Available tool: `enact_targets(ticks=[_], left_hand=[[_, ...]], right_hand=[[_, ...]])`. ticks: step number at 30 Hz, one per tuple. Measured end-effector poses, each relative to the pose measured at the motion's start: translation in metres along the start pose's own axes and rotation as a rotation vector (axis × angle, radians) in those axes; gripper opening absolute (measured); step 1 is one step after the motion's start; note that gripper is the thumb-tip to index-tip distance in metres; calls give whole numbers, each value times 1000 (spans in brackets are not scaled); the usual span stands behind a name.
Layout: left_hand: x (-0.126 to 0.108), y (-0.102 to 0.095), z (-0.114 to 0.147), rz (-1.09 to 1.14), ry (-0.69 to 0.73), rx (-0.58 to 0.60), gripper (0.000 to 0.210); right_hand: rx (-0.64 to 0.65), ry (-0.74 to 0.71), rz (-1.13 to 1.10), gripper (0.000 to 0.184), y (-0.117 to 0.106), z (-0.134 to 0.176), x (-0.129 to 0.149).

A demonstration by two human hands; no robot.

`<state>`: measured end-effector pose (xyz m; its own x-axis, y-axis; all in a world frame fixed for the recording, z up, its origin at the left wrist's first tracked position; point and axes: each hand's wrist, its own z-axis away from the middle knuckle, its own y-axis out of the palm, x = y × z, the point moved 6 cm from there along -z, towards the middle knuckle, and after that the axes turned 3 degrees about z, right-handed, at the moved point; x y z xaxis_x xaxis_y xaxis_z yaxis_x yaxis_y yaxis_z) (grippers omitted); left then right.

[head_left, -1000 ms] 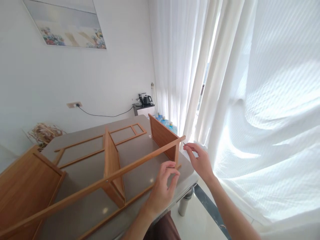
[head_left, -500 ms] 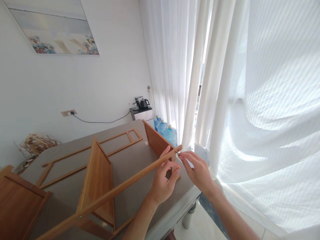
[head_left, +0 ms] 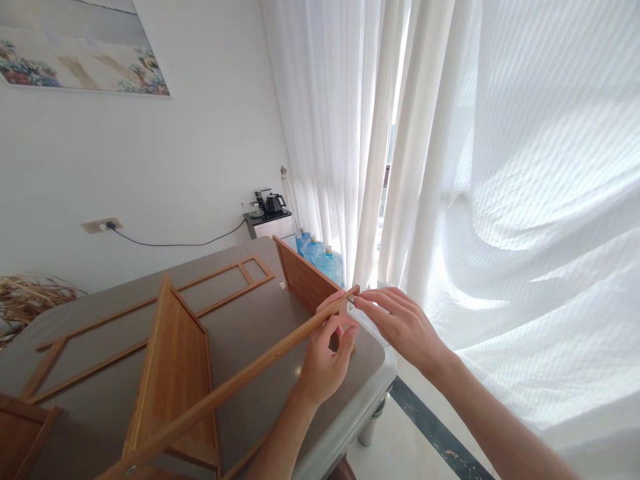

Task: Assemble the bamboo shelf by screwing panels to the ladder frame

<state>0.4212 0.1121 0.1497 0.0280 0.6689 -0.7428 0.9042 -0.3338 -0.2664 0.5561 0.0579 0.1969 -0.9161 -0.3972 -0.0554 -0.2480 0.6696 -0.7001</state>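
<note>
A long wooden rail runs diagonally up to the right, with a bolt hole near its lower end. My left hand is closed around it near the far end, some fingers hidden behind the wood, thumb and index finger bent in front. At the rail's tip, my right hand pinches a small metal screw against the side of the rail. One upright wooden panel meets the rail close to my left hand. Another upright panel stands further left beneath it.
A flat wooden frame lies on the grey-covered table. Another wooden panel is at the lower left. Blue water bottles and a cabinet with a black kettle stand behind the table. White curtains hang at the right.
The view has turned slightly to the right. My right hand's fingers have straightened and lie closer along the screw at the rail's end. My left hand keeps its hold.
</note>
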Motion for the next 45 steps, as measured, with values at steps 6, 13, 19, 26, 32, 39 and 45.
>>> enact_targets(ticks=[6, 13, 19, 26, 32, 39, 45], left_hand=[[0, -2, -1, 18, 25, 2, 15], [3, -4, 14, 44, 22, 0, 15], [28, -12, 59, 144, -154, -202, 16], [70, 1, 80, 580, -608, -212, 29], [75, 7, 85, 927, -755, -287, 38], [72, 9, 89, 953, -777, -254, 35], [77, 15, 95, 887, -823, -226, 35]], right_hand=[[3, 58, -32, 20, 0, -2, 1], [-70, 73, 47, 22, 7, 3, 8], [-204, 86, 26, 29, 12, 13, 0], [-171, 238, -232, 27, 35, 60, 35], [-50, 254, -333, 22, 74, 86, 62], [-27, 262, -313, 20, 76, 87, 63], [-16, 235, -261, 23, 71, 93, 58]])
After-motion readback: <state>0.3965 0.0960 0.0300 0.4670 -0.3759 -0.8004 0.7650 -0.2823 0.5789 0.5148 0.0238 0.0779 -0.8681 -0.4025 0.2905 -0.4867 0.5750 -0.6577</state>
